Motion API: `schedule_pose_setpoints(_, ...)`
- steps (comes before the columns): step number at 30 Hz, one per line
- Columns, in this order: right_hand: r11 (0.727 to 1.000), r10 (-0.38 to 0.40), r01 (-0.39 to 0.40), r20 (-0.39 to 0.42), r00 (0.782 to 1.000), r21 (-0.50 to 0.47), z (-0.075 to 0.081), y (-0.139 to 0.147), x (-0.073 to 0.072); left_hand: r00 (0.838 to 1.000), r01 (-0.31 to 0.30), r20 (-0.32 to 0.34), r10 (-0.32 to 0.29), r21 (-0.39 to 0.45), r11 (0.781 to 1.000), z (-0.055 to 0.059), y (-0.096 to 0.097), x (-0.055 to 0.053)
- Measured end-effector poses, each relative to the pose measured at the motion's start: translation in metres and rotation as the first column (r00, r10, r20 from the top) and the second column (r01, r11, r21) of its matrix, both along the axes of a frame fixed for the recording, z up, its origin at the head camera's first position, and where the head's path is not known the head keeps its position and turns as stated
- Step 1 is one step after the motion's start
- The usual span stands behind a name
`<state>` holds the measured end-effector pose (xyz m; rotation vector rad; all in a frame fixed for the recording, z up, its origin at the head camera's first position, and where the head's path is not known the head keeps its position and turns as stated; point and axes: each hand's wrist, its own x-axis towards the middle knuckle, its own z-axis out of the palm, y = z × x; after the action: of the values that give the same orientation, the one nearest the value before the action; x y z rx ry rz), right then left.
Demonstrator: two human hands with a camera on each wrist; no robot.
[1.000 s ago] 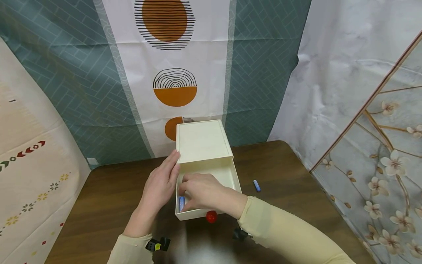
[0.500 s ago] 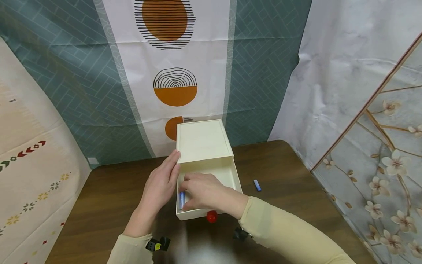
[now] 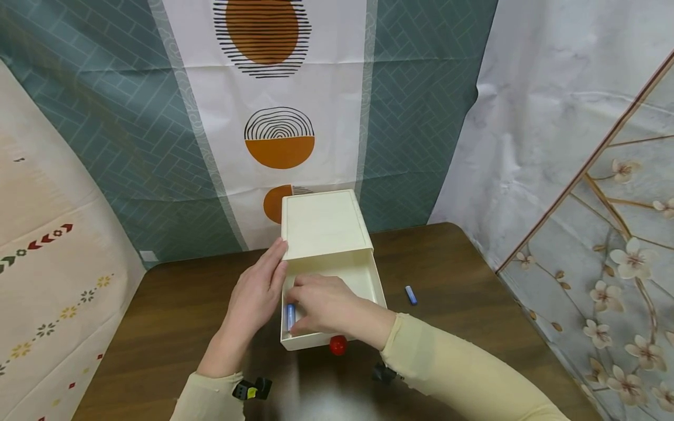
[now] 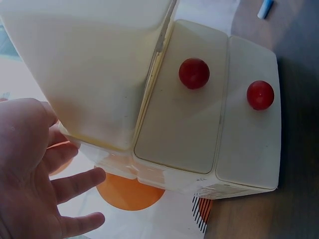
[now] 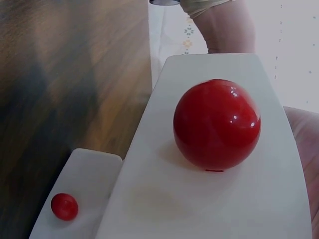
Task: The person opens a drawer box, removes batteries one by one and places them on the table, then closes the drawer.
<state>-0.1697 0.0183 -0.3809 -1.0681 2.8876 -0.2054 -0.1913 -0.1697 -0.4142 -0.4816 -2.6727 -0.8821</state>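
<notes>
A cream cabinet (image 3: 325, 225) has its top drawer (image 3: 371, 278) pulled out. Inside, along the drawer's left wall, lies a small blue cylinder (image 3: 291, 317), shaped like a battery. My right hand (image 3: 322, 301) reaches into the drawer, thumb and fingertips curled at the two ends of the cylinder. My left hand (image 3: 258, 286) rests with straight fingers against the cabinet's left side; the left wrist view shows those fingers spread (image 4: 75, 184). A red knob (image 3: 338, 345) sits on the drawer's front and fills much of the right wrist view.
Another small blue cylinder (image 3: 411, 295) lies on the dark wooden table (image 3: 442, 263), right of the cabinet. Two lower drawers stay closed in the left wrist view, each with a red knob (image 4: 194, 73). Patterned cloth (image 3: 421, 117) hangs behind the table and at both sides.
The blue cylinder in the drawer has shifted slightly toward the back, between my right thumb and fingers. Both hands have hardly moved; the drawer stays out.
</notes>
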Motion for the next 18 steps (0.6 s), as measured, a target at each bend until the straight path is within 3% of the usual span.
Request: schedule_pose_setpoints(18,1.0,-0.018,0.018,-0.022,1.0,0.0,-0.0012,-0.0009,-0.0001,1.0,-0.003,0.0,0.003,0.006,1.0,-0.0007,0.0001,0.0003)
